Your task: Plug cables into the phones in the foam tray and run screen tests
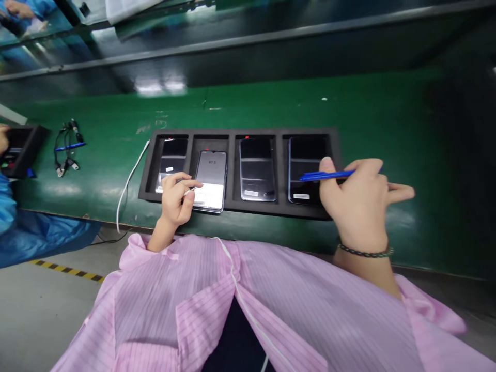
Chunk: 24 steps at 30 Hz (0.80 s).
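A black foam tray [232, 135] with several slots lies on the green belt [368, 113] and holds a phone in each slot. The second phone [211, 178] is lit, with a white band at its lower end. My left hand [176, 199] is curled at that phone's lower left corner, fingertips pinched on a small white thing, perhaps the plug of the white cable [129, 186]. My right hand [358, 199] rests at the tray's right end and pinches a blue pen [325, 175] whose tip lies over the rightmost dark phone [304, 173].
Two more dark phones [256, 169] sit in the first and third slots. A bundle of cables [67, 147] and a second black tray [21, 150] lie at the left, beside a person's blue sleeve [23, 232]. Grey floor with yellow-black tape [65, 268] runs below the belt.
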Motion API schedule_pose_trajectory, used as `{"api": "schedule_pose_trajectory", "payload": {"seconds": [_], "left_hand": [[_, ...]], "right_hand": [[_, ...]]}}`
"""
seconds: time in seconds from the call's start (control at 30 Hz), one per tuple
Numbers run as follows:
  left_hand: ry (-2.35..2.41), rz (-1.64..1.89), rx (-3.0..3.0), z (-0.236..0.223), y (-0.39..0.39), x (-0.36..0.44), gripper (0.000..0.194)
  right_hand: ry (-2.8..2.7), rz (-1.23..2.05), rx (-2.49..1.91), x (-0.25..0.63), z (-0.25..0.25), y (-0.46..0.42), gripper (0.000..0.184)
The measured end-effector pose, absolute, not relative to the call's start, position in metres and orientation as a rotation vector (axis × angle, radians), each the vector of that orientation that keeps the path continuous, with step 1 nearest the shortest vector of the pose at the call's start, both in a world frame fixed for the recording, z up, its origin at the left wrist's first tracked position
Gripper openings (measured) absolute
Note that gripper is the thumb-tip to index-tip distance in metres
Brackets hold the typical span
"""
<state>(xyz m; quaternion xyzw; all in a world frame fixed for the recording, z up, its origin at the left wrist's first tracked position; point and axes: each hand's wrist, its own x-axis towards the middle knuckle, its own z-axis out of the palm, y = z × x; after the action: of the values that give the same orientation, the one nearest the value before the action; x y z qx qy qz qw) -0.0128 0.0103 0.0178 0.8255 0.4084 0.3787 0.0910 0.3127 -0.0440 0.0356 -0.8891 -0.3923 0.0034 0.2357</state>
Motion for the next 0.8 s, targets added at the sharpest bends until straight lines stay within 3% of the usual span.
{"api": "schedule_pose_trajectory", "payload": {"seconds": [0.2, 0.37, 0.47, 0.63, 0.8], "left_hand": [[1.111, 1.379, 2.233, 0.008, 0.015, -0.011, 0.038], [1.086, 1.295, 2.398, 0.028, 0.006, -0.003, 0.035], [0.911, 0.993, 2.583, 0.056, -0.006, 0.015, 0.028], [0.648, 0.205, 2.743, 0.081, -0.022, 0.070, 0.021], [1.130, -0.231, 2.758, 0.077, -0.025, 0.127, 0.029]], "right_hand": [[-1.212, 0.039, -2.443, 0.307, 0.034, -0.058, 0.033], [-1.348, -0.027, -2.446, 0.294, 0.024, -0.053, 0.028], [-1.218, 0.062, -2.442, 0.298, 0.030, -0.049, 0.030], [-1.063, 0.227, -2.307, 0.306, 0.041, -0.053, 0.044], [-1.169, 0.424, -2.329, 0.307, 0.046, -0.056, 0.035]]}}
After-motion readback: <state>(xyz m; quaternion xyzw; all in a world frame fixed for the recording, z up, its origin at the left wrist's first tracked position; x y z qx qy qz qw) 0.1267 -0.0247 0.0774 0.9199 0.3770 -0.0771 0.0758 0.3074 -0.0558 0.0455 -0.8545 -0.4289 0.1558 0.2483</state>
